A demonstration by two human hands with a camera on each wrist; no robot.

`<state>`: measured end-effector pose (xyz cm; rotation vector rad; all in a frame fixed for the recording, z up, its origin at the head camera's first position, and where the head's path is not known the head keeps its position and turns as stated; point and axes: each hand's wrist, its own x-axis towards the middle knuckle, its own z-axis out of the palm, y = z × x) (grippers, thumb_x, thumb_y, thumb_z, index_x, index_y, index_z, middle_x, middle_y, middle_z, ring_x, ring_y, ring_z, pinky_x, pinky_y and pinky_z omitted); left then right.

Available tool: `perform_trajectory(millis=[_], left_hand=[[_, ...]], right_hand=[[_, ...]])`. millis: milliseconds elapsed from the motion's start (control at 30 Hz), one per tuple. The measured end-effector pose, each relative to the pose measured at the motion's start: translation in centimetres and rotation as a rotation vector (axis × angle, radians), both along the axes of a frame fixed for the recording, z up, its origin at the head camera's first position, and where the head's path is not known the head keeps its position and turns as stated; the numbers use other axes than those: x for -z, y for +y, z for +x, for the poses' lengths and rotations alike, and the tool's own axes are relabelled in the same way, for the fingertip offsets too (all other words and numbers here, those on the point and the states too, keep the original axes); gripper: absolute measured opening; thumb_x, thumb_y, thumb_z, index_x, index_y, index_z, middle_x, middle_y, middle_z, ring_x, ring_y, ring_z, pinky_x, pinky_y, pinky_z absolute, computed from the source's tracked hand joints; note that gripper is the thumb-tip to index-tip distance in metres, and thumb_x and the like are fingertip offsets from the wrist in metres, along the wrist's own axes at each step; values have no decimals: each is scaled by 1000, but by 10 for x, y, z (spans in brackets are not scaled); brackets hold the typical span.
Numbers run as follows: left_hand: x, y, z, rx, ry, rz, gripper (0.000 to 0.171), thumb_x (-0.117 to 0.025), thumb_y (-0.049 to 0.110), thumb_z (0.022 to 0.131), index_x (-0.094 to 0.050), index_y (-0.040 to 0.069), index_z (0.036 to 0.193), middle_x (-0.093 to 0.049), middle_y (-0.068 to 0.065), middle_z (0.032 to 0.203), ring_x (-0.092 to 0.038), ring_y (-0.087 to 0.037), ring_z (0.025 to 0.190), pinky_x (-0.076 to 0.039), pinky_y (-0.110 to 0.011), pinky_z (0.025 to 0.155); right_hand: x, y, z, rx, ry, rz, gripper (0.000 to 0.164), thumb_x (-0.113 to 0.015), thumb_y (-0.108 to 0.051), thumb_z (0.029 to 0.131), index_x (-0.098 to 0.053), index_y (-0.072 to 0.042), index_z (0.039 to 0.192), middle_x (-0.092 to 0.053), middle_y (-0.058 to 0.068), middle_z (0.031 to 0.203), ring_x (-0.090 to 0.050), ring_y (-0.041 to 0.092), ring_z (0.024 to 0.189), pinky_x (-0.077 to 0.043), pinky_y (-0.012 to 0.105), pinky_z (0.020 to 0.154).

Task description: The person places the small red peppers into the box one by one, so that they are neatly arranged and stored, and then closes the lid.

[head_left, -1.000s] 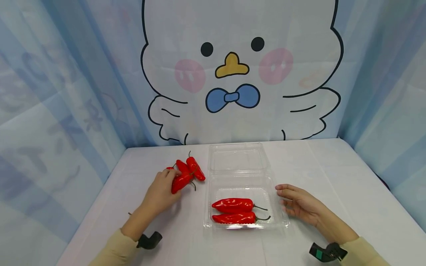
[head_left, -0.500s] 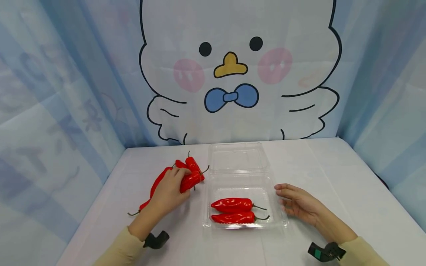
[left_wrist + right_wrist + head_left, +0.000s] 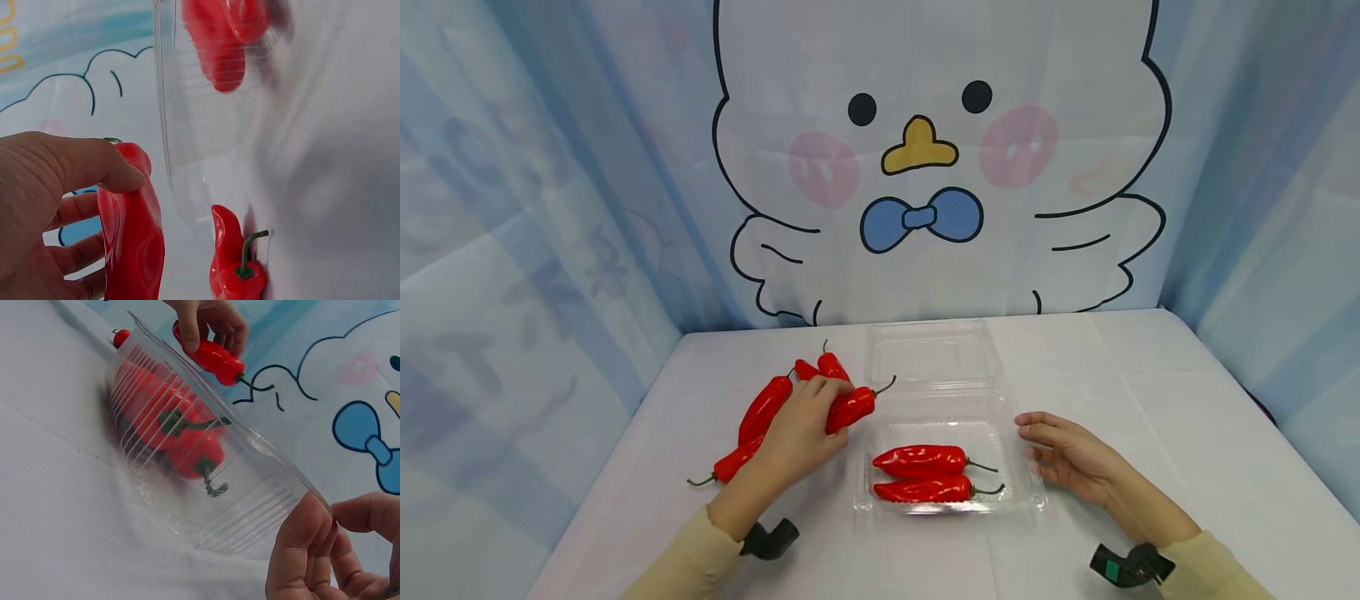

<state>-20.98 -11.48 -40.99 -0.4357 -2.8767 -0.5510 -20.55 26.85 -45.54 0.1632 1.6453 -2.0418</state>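
My left hand [image 3: 801,429] pinches a red chili pepper [image 3: 852,410] between thumb and fingers, its green stem pointing right, at the left side of a clear plastic clamshell box [image 3: 1015,417]. In the left wrist view the pepper [image 3: 134,231] hangs beside the box wall, off the table. Two red peppers [image 3: 920,461] lie side by side in the front half of the box, stems to the right. At the box's right edge, my right hand [image 3: 1071,454] pinches the rim between thumb and finger, as the right wrist view shows.
Several more red peppers [image 3: 763,408] lie on the white table to the left, some partly hidden by my left hand. The box's lid [image 3: 932,354] lies folded back toward the rear. A curtain [image 3: 925,283] with a cartoon chick hangs behind the table.
My left hand has lifted a pepper from the pile and moved right toward the box, uncovering peppers at the left. The right hand stays at the box's rim.
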Motion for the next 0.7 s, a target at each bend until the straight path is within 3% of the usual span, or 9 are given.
perform_trajectory(millis=[267,700], left_hand=[[-5,17,-1,48,6,-26,72,-95,17,67,-62,18,131,-65,-7,127,-58,-26,116,-61,-47,88],[-5,38,-4,173,-36,-12,62,-90,17,76,-61,16,131,-66,-6,126,-58,-24,115,-58,-43,95]], right_hand=[[-1,0,0,0,1,-1,13,-57,-18,106,-56,-15,118,-58,-4,105,-57,7,84,-58,20,69],[-2,0,0,0,3,-19,12,-57,-18,106,-56,-15,118,-59,-4,105,-57,7,84,-57,20,69]])
